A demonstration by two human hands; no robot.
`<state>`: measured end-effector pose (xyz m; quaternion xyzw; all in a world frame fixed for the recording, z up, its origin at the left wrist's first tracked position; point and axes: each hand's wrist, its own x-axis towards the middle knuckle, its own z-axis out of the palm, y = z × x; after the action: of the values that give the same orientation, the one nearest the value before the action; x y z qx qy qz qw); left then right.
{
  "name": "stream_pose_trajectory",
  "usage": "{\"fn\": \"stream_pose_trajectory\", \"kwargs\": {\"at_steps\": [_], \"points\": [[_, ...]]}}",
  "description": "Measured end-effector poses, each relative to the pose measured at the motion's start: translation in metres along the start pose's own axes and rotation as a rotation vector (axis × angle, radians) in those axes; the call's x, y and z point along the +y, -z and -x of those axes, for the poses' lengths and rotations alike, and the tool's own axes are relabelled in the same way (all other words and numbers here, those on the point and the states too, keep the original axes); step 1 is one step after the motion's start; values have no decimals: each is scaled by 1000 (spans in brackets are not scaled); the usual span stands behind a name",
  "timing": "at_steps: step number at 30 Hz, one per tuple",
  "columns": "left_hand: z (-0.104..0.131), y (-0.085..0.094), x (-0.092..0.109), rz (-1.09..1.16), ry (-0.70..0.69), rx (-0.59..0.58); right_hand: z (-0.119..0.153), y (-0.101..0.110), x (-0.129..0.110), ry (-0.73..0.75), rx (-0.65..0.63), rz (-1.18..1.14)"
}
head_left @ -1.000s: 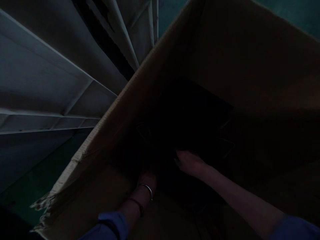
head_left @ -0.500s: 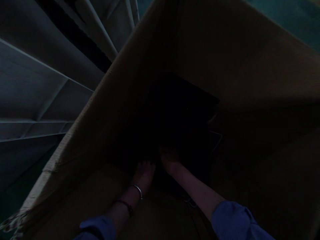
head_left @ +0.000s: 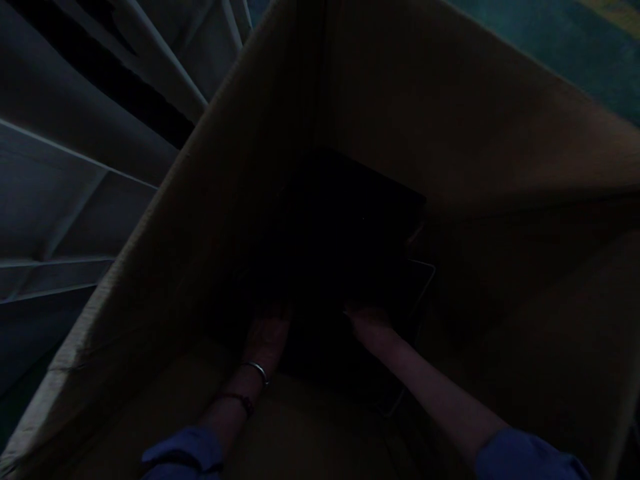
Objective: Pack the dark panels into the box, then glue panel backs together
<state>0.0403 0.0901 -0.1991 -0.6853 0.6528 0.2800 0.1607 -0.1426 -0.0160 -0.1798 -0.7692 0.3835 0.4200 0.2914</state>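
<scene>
Both hands reach down into a deep cardboard box (head_left: pixel 480 100), where the light is very dim. My left hand (head_left: pixel 270 330) lies over the left part of a dark flat panel-like thing (head_left: pixel 325 360) with its fingers stretched forward. Toward the panel's right part is my right hand (head_left: pixel 371 325), its thumb side faintly visible and its fingers lost in shadow. A thin pale edge runs along the right side of the panel. Behind it is another black flat piece (head_left: pixel 360 187). Their exact kind is too dark to make out.
The box's left rim (head_left: pixel 135 247) slants up from the lower left. Outside it, on the left, stands a pale ribbed structure (head_left: pixel 55 193) with a black strip across it. Green floor (head_left: pixel 530 47) with a yellowish line shows beyond the box at upper right.
My hands have moved apart, the left one leftward and the right one rightward. The dark panel's lower right corner and pale edge show more. The whole view has shifted slightly.
</scene>
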Motion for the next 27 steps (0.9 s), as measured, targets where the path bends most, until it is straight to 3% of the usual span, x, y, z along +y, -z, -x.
{"fn": "stream_pose_trajectory", "kwargs": {"at_steps": [5,9,12,16,19,21,23,26,27], "points": [[1,7,11,-23,-104,-58,4,21,-48,110,124,-24],[2,5,12,51,-88,-114,1,39,-77,238,205,-125],[3,4,11,47,-68,-120,-19,28,-77,241,200,-135],[4,2,9,-14,-145,-75,-47,1,-69,149,133,-234],[4,0,8,-48,-144,-33,-49,-7,-65,131,137,-304],[4,-1,7,-66,-132,23,-39,-9,-56,109,219,-343],[4,-1,6,-65,-129,77,-21,-17,-36,-27,414,-394],[3,-3,5,-52,-127,75,10,-43,10,-481,742,-471],[3,-3,5,-51,-120,63,18,-53,25,-623,784,-506]]}}
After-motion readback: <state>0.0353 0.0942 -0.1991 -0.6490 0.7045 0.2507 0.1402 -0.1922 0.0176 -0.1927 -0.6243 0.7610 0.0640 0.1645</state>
